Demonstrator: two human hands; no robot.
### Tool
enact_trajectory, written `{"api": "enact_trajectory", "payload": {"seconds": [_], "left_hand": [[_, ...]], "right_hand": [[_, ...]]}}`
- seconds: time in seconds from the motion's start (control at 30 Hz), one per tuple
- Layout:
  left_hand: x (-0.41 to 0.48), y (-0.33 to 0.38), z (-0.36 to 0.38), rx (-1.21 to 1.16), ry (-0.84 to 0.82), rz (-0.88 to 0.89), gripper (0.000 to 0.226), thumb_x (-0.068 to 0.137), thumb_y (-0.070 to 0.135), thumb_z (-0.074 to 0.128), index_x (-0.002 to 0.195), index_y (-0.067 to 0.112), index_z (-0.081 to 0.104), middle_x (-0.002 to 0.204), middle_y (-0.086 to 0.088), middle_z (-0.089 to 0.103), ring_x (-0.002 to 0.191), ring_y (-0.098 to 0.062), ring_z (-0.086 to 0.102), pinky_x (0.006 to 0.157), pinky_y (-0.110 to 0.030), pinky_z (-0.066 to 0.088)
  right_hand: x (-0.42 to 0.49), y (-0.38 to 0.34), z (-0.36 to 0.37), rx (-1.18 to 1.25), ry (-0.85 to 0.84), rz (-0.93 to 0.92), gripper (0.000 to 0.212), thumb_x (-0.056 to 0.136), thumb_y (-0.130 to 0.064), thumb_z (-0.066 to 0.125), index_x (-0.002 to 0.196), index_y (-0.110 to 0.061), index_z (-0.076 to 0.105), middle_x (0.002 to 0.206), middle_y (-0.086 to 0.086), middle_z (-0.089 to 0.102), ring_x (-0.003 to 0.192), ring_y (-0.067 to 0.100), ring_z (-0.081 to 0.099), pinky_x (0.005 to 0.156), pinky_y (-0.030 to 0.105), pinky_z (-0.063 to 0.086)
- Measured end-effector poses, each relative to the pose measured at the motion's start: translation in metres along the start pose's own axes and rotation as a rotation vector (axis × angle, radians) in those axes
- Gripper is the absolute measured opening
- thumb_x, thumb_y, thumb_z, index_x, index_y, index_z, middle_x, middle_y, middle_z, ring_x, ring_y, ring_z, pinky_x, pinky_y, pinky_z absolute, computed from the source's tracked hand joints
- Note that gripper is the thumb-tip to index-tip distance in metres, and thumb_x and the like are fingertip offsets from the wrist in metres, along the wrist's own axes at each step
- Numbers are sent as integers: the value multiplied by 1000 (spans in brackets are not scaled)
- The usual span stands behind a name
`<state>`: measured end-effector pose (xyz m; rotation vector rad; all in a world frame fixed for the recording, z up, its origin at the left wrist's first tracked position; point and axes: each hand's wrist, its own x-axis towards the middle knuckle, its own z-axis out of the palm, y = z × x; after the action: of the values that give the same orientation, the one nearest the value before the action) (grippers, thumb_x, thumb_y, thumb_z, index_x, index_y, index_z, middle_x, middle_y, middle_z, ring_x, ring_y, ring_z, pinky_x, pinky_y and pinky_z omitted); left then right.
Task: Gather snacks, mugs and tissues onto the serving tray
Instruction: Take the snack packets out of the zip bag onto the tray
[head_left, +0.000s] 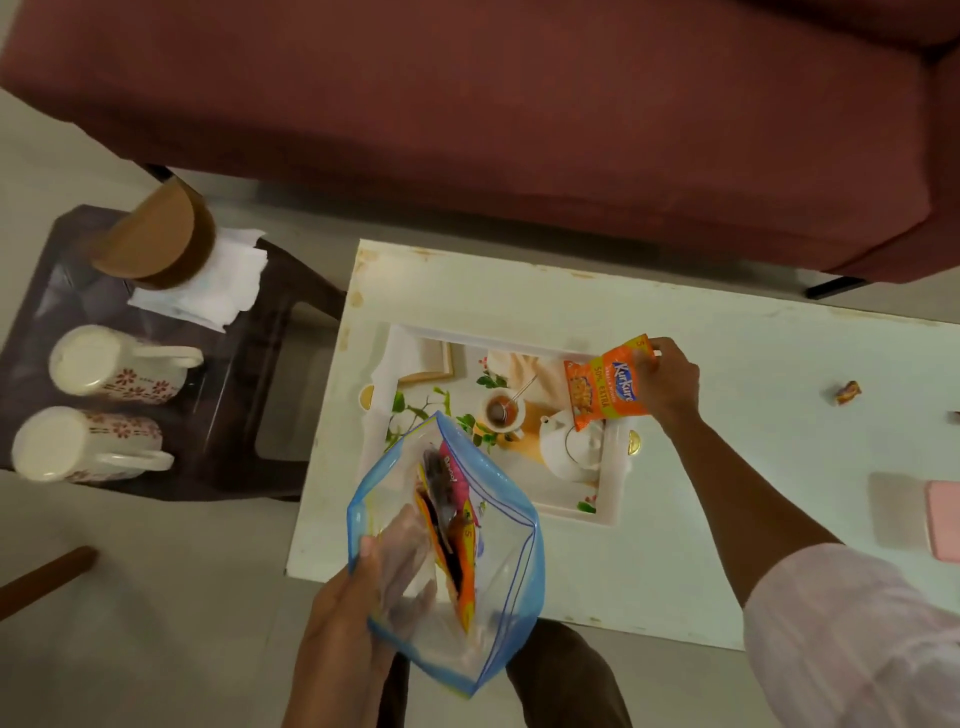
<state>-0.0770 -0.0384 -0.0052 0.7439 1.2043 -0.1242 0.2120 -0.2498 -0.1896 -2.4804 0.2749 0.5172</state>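
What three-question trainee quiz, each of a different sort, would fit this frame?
1. True or false: both mugs already stand on the serving tray.
2. Which hand holds the orange snack packet? A) the left hand B) the right hand
3. Fill in: the tissues lie on the dark side table beside a ____-lidded jar.

Key: 1 false, both are on the side table. 2 B; the left hand grips the open zip bag of further packets. 3 wooden.
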Motion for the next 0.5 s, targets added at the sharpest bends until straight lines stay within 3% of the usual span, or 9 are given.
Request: {"api": "enact_trajectory", "payload": {"seconds": [0.07, 0.17, 0.23, 0.3, 0.4, 0.5], "left_hand": [[-1, 6, 4, -9, 20, 5, 67, 61, 59, 74, 110, 14, 63, 127, -14, 66, 110, -28, 60, 96, -48, 45], [-5, 12, 5, -23, 29, 27, 41, 90, 40, 53, 118, 11, 63, 131, -15, 65, 109, -23, 63, 93, -44, 47], [-8, 14, 3, -9, 42, 37, 48, 94, 35, 46, 133, 9, 57, 128, -11, 67, 112, -23, 65, 89, -41, 50], [-15, 20, 2, 20, 39, 43, 49, 95, 34, 46, 136, 11, 55, 125, -8, 69, 109, -20, 68, 86, -39, 53], [-24, 30, 4, 56, 24, 37, 50, 93, 35, 46, 137, 10, 56, 129, -9, 67, 111, -19, 66, 87, -37, 52], [-36, 39, 5, 111, 14, 34, 50, 95, 36, 48, 136, 8, 56, 134, -12, 64, 114, -23, 64, 97, -41, 50]], "right_hand": [[0, 1, -8, 22, -28, 16, 39, 97, -38, 50, 125, -12, 54, 122, 18, 64, 105, 33, 64, 81, 37, 53], [-13, -3, -25, 26, -32, -1, 40, 96, -37, 52, 123, -9, 55, 123, 17, 64, 107, 32, 63, 83, 34, 50], [-33, -16, -42, -6, 30, -49, 40, 97, -34, 53, 124, -5, 55, 125, 15, 63, 112, 32, 61, 93, 38, 49], [-72, -39, -59, 79, 104, -125, 32, 95, -28, 56, 120, -8, 58, 120, 9, 65, 109, 25, 63, 94, 39, 52], [-169, -82, -77, 200, 124, -300, 10, 91, -29, 63, 99, -24, 66, 89, -15, 69, 83, 2, 65, 74, 7, 47], [-269, -118, -73, 224, -171, -364, 16, 88, -46, 61, 91, -32, 68, 85, -22, 71, 80, -7, 65, 66, 0, 44]]}}
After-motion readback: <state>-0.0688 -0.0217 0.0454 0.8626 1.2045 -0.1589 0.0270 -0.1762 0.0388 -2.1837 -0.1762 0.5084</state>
